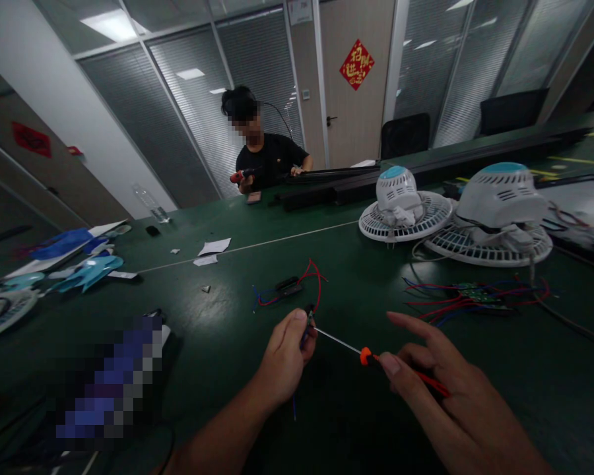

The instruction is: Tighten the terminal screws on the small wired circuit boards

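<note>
Pinched in my left hand (286,349) is a small circuit board (309,318) with a red wire rising from it and a blue wire hanging below. My right hand (440,389) holds a screwdriver (366,357) with an orange and black handle, thumb against the handle and index finger stretched out. The thin metal shaft points left, its tip at the board in my left hand. Whether the tip sits in a screw is too small to tell. Just beyond lies a dark module (289,287) with red and blue wires.
More wired circuit boards (475,293) lie at right, before two white fan housings (406,204) with grilles. Paper scraps (214,247) and blue fan blades (92,270) are at left, near a blurred blue object (113,382). Across the green table, a person (270,155) holds a red-and-black power tool (240,176).
</note>
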A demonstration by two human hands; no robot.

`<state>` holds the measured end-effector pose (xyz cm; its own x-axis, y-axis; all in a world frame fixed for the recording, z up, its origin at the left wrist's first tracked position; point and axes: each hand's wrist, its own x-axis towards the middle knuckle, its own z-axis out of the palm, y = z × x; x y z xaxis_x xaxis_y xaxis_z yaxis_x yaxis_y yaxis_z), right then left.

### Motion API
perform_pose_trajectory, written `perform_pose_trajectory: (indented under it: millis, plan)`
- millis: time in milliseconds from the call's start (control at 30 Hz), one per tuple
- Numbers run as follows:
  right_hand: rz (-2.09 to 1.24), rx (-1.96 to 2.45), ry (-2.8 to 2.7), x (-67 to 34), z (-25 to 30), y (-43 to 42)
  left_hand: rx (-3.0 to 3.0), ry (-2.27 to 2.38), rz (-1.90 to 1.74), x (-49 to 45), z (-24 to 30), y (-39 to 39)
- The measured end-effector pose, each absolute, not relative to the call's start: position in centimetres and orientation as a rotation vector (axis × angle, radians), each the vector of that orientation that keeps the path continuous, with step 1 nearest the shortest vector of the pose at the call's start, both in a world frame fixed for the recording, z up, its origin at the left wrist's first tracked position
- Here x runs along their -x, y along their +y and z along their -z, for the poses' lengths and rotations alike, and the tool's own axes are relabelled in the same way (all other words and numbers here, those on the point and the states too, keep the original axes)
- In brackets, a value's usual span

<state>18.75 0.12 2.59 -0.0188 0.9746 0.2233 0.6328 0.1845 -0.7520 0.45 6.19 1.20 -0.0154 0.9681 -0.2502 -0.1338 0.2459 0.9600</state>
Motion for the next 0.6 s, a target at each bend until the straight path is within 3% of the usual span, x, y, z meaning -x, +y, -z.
perform_pose_trajectory:
  millis: [600]
  plan:
    - [-0.666, 1.529, -1.730, -18.74, -2.06, 0.30, -0.892, 1.215, -1.074, -0.35, -1.06, 6.34]
